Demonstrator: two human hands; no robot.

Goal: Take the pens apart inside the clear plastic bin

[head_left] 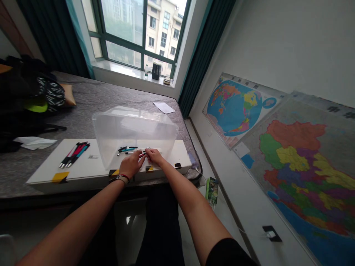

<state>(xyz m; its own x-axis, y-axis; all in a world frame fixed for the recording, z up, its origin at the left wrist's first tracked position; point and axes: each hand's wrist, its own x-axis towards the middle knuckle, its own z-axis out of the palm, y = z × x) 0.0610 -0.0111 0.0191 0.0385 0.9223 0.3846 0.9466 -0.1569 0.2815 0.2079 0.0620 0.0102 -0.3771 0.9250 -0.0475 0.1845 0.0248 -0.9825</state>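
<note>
Both hands are close together at the open front of a clear plastic bin [135, 125], which lies on its side. My left hand [131, 163] pinches one end of a pen [142, 154] with a dark and reddish body. The fingers of my right hand [154, 156] are closed at its other end; they partly hide it. Just behind my hands, several loose pen parts and pens [128, 149], black and teal, lie inside the bin. To the left, a row of pens [74, 154] in black, red, pink and blue lies side by side on a long white box [94, 173].
The white box rests on a grey mattress [102, 92]. Dark bags and clothes [24, 92] are heaped at the left, near crumpled white paper [35, 142]. A white sheet [164, 107] lies behind the bin. A wall with maps [235, 107] stands at the right.
</note>
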